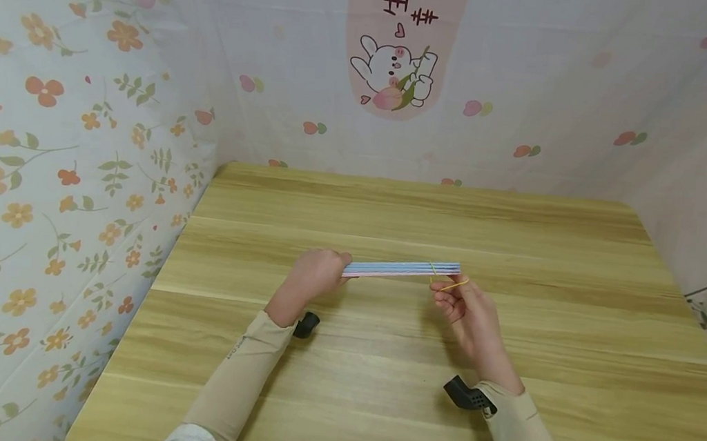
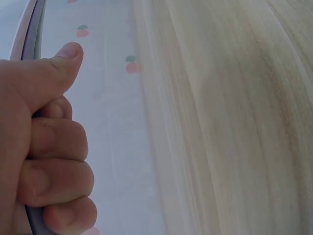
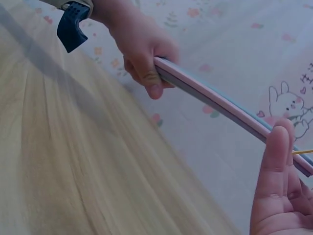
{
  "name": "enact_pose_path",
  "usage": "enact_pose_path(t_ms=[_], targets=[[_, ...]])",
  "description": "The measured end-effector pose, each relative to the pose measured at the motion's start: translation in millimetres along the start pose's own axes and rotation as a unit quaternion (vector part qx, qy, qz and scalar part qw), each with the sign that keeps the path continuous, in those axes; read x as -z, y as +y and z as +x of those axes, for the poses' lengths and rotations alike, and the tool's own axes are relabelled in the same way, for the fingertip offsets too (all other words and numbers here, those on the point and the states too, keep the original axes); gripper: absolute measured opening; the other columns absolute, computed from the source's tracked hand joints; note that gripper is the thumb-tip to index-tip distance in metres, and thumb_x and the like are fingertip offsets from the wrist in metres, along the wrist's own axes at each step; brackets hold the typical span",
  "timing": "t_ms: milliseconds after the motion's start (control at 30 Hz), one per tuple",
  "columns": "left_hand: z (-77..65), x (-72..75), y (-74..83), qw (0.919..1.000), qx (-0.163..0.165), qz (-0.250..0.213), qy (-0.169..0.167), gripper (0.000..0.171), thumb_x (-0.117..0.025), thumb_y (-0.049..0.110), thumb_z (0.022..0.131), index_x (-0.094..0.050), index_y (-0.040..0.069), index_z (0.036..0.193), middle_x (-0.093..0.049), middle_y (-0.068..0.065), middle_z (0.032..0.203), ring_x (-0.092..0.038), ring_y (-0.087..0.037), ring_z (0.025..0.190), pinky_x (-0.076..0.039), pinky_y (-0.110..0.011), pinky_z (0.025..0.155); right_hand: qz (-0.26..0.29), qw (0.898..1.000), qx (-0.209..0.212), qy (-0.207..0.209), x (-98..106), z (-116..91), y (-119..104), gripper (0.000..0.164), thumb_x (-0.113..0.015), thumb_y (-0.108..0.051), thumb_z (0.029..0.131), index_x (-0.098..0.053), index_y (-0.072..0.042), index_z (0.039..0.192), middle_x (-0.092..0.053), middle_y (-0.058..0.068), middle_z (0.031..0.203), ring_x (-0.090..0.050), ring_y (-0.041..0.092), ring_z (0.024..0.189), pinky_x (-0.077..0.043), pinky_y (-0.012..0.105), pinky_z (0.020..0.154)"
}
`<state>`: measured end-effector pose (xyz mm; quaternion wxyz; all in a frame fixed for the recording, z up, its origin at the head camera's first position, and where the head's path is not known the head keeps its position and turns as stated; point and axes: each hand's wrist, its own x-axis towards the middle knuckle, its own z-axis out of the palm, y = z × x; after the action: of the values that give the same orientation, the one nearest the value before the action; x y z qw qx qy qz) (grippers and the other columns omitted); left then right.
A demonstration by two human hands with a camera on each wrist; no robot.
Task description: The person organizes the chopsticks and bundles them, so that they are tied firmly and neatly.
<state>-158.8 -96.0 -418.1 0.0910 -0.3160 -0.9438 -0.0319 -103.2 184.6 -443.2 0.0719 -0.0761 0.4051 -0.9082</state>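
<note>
While the left hand (image 1: 315,273) curls round the bundle (image 1: 393,270), the right hand (image 1: 470,320), pinching the rubber band (image 1: 454,284), should stretch it evenly.

Forward-down head view, close wrist views.

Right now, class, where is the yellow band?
In the head view, right of centre: the yellow band crosses the blue-and-pink bundle near the end away from the left hand, and the right hand pinches it.
</note>
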Motion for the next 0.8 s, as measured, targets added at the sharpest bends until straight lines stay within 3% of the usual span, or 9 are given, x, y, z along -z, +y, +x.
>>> enact_pose_path(t_ms=[300,567,800], targets=[[0.7,4.1,-0.5,0.9998,-0.011,-0.001,-0.019,0.024,-0.067,0.025,0.09,-0.057,0.009,0.076,-0.06,-0.003,0.062,-0.045,-0.011,0.048,-0.042,-0.028,0.044,-0.014,0.999,-0.024,-0.038,2.3,4.2,-8.4,0.039,-0.029,-0.02,0.106,-0.062,-0.002,0.118,-0.072,0.011,0.092,-0.069,0.015,0.078,-0.055,0.024,0.071],[2.0,9.1,0.3,0.9995,-0.024,0.004,-0.021,0.019,-0.071,0.023,0.087,-0.061,0.009,0.079,-0.065,-0.003,0.067,-0.056,-0.013,0.052,-0.047,-0.029,0.048,-0.058,0.997,-0.03,-0.032,-1.5,6.0,-10.9,0.034,-0.032,-0.013,0.105,-0.062,-0.001,0.113,-0.072,0.011,0.086,-0.069,0.014,0.072,-0.056,0.024,0.066],[3.3,10.7,0.7,0.9993,-0.03,0.003,-0.024,0.017,-0.072,0.023,0.086,-0.062,0.01,0.08,-0.066,-0.002,0.068,-0.055,-0.011,0.052,-0.046,-0.028,0.047,-0.101,0.994,-0.048,-0.005,-7.6,8.5,-11.3,0.028,-0.039,-0.013,0.103,-0.066,-0.006,0.108,-0.072,0.008,0.082,-0.068,0.013,0.068,-0.055,0.023,0.063]])
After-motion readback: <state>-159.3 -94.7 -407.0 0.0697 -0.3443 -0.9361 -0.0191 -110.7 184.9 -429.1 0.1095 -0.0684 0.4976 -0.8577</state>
